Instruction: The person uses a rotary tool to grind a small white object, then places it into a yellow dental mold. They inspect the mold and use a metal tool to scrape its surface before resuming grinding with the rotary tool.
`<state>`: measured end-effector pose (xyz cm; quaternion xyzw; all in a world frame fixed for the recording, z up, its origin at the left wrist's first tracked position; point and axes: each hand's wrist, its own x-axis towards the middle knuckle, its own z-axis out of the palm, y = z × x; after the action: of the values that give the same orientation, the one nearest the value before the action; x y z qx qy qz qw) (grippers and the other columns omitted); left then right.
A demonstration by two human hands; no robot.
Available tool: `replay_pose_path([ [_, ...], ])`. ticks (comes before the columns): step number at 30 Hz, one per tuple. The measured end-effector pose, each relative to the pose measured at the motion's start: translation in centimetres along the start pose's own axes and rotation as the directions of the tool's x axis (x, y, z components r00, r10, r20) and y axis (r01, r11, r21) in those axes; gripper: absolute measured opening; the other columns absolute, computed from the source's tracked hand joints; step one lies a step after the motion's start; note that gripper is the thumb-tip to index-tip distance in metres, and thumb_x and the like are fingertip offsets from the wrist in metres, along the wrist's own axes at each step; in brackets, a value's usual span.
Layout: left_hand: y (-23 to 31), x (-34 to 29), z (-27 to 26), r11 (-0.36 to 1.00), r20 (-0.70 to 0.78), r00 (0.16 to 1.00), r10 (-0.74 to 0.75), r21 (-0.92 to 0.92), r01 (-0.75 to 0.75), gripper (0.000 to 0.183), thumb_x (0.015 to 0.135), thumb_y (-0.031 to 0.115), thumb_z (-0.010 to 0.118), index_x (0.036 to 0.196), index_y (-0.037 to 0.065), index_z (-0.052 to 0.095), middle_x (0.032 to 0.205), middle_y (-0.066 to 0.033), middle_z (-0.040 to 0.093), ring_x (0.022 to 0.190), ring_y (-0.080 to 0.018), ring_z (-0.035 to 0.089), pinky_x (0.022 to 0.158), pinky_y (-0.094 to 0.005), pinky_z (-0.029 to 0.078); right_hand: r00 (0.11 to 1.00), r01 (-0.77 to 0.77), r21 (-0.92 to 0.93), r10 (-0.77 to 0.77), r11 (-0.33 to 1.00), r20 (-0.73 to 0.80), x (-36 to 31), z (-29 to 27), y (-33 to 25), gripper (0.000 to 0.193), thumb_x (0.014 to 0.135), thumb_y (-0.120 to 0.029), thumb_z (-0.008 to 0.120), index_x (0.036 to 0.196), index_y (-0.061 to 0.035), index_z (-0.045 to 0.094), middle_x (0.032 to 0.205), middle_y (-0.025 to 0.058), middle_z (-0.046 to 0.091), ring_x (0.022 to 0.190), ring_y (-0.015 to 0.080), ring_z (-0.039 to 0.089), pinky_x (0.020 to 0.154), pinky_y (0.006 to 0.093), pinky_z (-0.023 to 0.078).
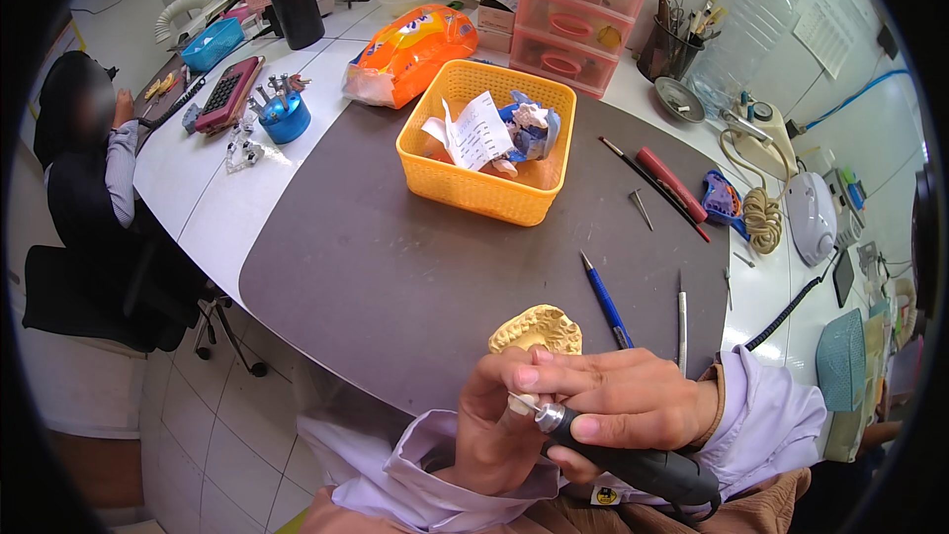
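My right hand (633, 398) is closed around a black rotary handpiece (647, 470) with a silver nose. A thin bit points left from that nose to a small off-white piece (521, 403), pinched in the fingers of my left hand (491, 435). The bit's tip is at or against the piece; contact is too small to tell. My two hands meet at the fingertips. Just beyond them a yellowish plaster dental cast (542, 326) with a row of teeth lies on the brown mat (356, 267). My fingers partly cover its near edge.
A blue pen (605, 299) and a slim white-handled tool (682, 321) lie right of the cast. Farther back stands a yellow basket (479, 193) holding crumpled paper and scraps. Pink drawers (578, 15) and a clear bottle (746, 35) stand behind. A person (89, 168) sits at far left.
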<state>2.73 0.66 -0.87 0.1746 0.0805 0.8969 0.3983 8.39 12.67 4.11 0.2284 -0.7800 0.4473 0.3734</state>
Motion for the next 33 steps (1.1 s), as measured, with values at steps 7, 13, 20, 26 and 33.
replay_pose_path([
  [7,0.4,0.2,0.5,0.975,-0.020,0.998,-0.053,0.214,0.056,0.015,0.095,0.029,0.059,0.104,0.017,0.054,0.084,0.0042,0.049,0.082,-0.0097,0.047,0.073,-0.0278,0.041,0.994,-0.113,0.066,0.113,0.991,0.012,-0.3,-0.1,-0.5,0.046,0.079,0.005,0.070,0.119,-0.0017,0.049,0.092,0.0213,0.068,0.105,0.0449,0.062,0.090,0.0564,0.049],
  [13,0.4,0.3,0.7,0.980,-0.045,0.998,-0.053,0.192,0.061,0.014,0.094,0.027,0.061,0.101,0.017,0.054,0.084,0.0040,0.050,0.082,-0.0100,0.047,0.072,-0.0272,0.041,1.000,-0.020,0.006,0.020,1.000,0.018,-0.1,-0.2,-0.1,0.034,0.081,0.002,0.070,0.108,0.0039,0.050,0.085,0.0214,0.066,0.105,0.0427,0.062,0.084,0.0474,0.056],
  [20,0.2,0.0,-0.3,0.995,0.029,0.999,0.028,0.095,-0.031,0.016,0.093,0.013,0.061,0.106,0.006,0.055,0.098,-0.0048,0.056,0.092,-0.0152,0.056,0.083,-0.0332,0.047,1.000,0.003,0.019,-0.004,1.000,0.007,0.1,-0.1,-0.2,0.032,0.081,0.003,0.070,0.107,0.0043,0.051,0.083,0.0193,0.066,0.104,0.0426,0.063,0.083,0.0473,0.056],
  [26,0.5,0.3,1.0,0.973,-0.083,0.995,-0.055,0.220,0.072,0.017,0.092,0.027,0.064,0.099,0.017,0.052,0.083,0.0042,0.050,0.081,-0.0102,0.047,0.071,-0.0267,0.042,1.000,-0.024,0.020,0.024,1.000,0.007,-0.2,-0.1,0.0,0.032,0.081,0.003,0.070,0.107,0.0045,0.052,0.083,0.0193,0.066,0.104,0.0433,0.063,0.083,0.0478,0.056],
  [33,0.2,0.0,-0.5,0.996,0.047,0.999,0.015,0.084,-0.019,0.016,0.094,0.012,0.060,0.107,0.006,0.054,0.099,-0.0043,0.056,0.094,-0.0149,0.056,0.082,-0.0328,0.047,1.000,0.001,0.048,-0.001,0.999,0.006,0.1,-0.2,-0.1,0.031,0.080,0.002,0.070,0.106,0.0046,0.052,0.083,0.0195,0.066,0.103,0.0439,0.063,0.084,0.0487,0.055],
])
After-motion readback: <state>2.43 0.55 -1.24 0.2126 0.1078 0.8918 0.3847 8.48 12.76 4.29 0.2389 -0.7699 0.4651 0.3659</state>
